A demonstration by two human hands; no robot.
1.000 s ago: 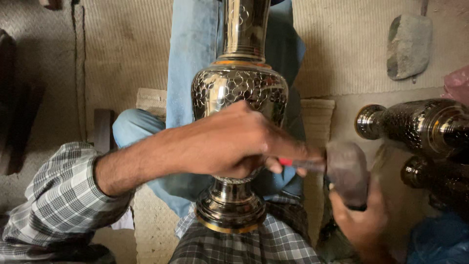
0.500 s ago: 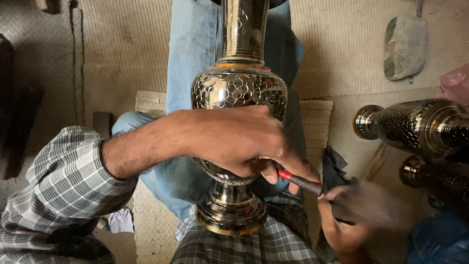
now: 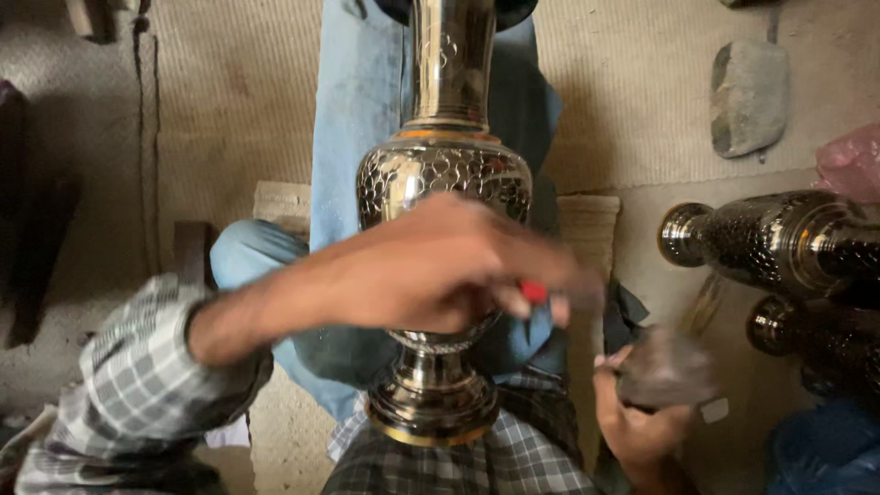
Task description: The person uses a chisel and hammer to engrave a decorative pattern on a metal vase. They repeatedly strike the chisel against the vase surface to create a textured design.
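At the centre of the frame an engraved metal vase lies along the person's lap, its foot toward the bottom edge and its neck running to the top. The left hand crosses in front of the vase's lower belly, fingers pinched together around a slim red-handled chisel whose tip is lost in motion blur. Half a second ago this hand sat a little lower with the tool angled down to the right; now the tool lies flatter and the hand is smeared, so it is moving across the patterned band. At lower right the right hand closes around a dark, rounded hammer head (also blurred), which has come up closer to the chisel's end than in the previous picture; a second ago it was up against the tool, so the strokes read as repeating.

At the right edge two more dark patterned metal vases lie on their sides, close to the hammer's swing. A grey stone rests at upper right on the woven mat.
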